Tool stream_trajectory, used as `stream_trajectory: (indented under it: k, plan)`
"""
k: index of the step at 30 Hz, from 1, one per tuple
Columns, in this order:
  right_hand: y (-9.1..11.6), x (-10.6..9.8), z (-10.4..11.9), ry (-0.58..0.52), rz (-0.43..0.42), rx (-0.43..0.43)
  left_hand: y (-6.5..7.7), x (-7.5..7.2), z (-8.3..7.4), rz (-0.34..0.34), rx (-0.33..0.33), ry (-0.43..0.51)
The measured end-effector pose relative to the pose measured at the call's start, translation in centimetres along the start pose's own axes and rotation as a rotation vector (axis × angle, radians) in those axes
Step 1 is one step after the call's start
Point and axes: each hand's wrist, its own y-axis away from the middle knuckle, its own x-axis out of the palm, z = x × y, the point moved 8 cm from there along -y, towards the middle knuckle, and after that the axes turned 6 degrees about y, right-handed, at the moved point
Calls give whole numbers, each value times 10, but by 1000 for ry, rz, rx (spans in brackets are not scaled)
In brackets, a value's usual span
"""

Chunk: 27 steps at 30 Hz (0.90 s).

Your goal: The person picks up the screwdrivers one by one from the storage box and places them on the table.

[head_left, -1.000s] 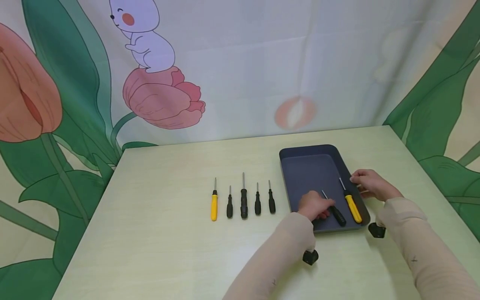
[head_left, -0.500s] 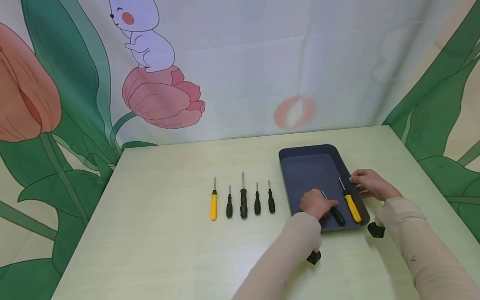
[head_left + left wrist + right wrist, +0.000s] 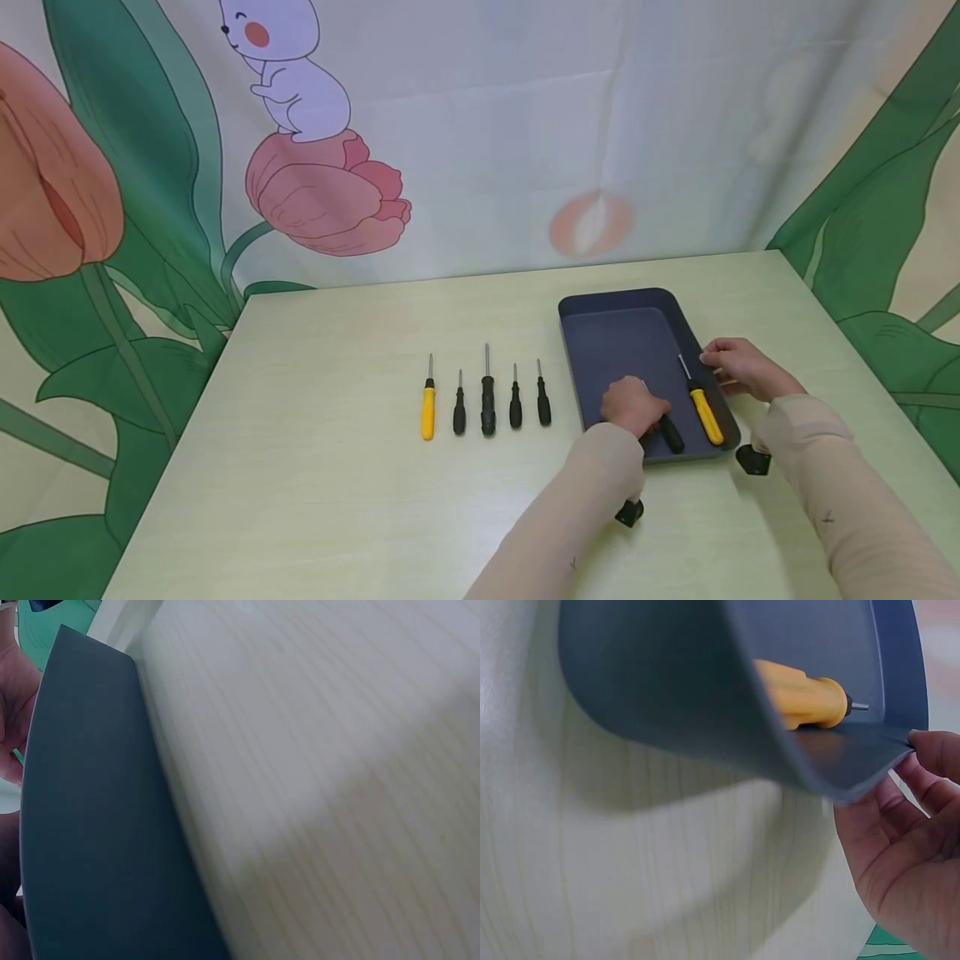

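My left hand [image 3: 633, 406] reaches into the dark blue-grey tray [image 3: 611, 333] and pinches a black screwdriver [image 3: 671, 436] around its upper handle; most of its fingers are hidden from the head view. To the right of that screwdriver lies a yellow-handled screwdriver [image 3: 706, 417], its shaft pointing away. My right hand [image 3: 750, 369] grips the tray's right rim, thumb on the inner side and fingers outside, as the right wrist view shows. In the left wrist view the tray's outer wall [image 3: 105, 802] covers most of the left hand.
Left of the tray, several screwdrivers stand in a row on the pale wooden table [image 3: 315, 483]: a yellow one [image 3: 428, 412] at the left end, then black ones, among them a longer one [image 3: 488, 404]. A printed curtain [image 3: 480, 150] hangs behind the table.
The left hand has moved slightly right onto the black screwdriver, then the screwdriver has shifted a little left with it. My right hand stays on the tray rim.
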Motion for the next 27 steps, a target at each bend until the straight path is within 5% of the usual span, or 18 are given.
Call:
stream_trajectory:
  k: [8, 17, 27]
  plan:
    - [-2, 0, -1, -13, 0, -4, -3, 4, 3, 21, -5, 49]
    - [-4, 0, -3, -9, -6, 3, -7, 9, 14, 113, -5, 265]
    - [-2, 0, -1, -13, -7, 7, -10, 16, 24, 214, -120, 496]
